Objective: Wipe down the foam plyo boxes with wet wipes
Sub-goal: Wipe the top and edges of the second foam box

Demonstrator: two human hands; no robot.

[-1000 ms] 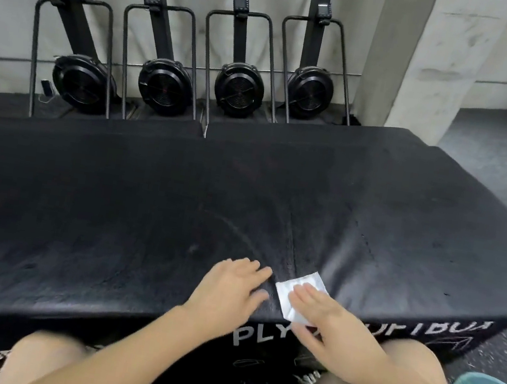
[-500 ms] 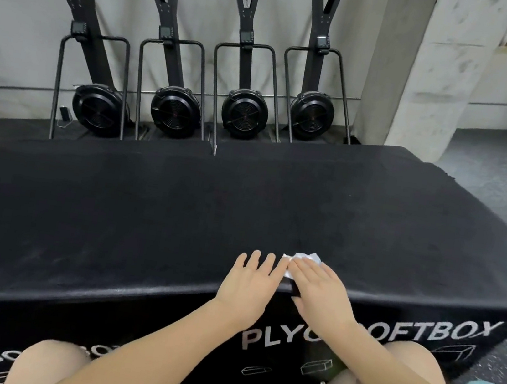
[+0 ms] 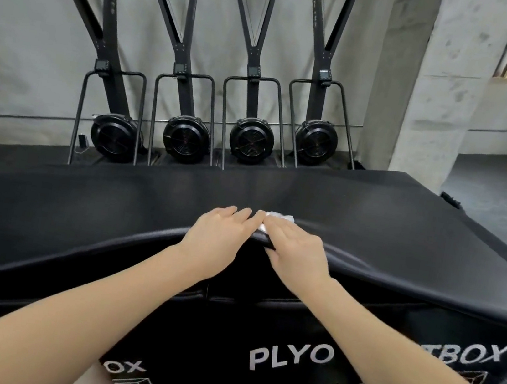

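Seen from above, two bare hands lie side by side on the near edge of a black foam plyo box (image 3: 107, 235). The right hand (image 3: 297, 252) presses a white wet wipe (image 3: 277, 218) flat under straight fingers, likely to scrub. The left hand (image 3: 222, 236) rests open beside it, touching, probably steadying. Neither grip curls round anything.

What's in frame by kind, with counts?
Hands: 2, left hand and right hand
Wet wipe: 1, under the right hand
Black foam plyo box: 1
Black fan machines by the wall: 4, first from the left
Concrete pillar: 1
Total: 9
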